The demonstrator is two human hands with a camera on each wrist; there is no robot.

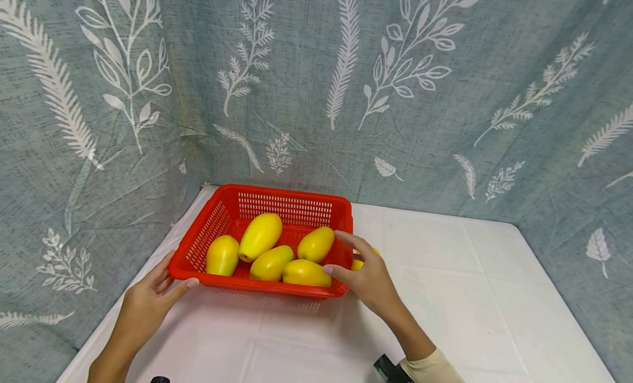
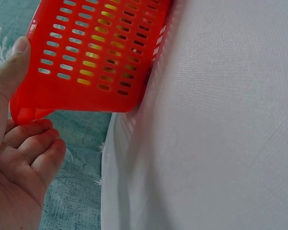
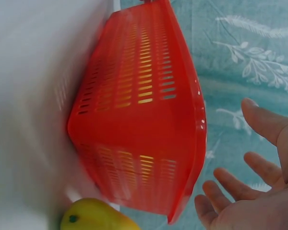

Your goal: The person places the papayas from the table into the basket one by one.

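Note:
A red plastic basket (image 1: 287, 192) with slotted walls stands on the white cloth, with several yellow mangoes (image 1: 260, 237) lying inside. My left hand (image 1: 143, 311) grips its near left corner; in the left wrist view the thumb lies on the rim and the fingers curl beneath it. At the right side, my right hand (image 1: 372, 278) hovers by the rim with fingers spread and nothing held. The right wrist view shows those fingers apart from the basket wall (image 3: 134, 127). Outside the basket, another mango (image 1: 357, 265) sits on the cloth, partly hidden behind the right hand.
White cloth (image 1: 445, 273) covers the table and stretches to the right of the basket. A blue-grey curtain (image 1: 306, 97) with white leaf prints hangs behind and along both sides. Near the right sleeve (image 1: 430, 366) is a black device (image 1: 390, 369).

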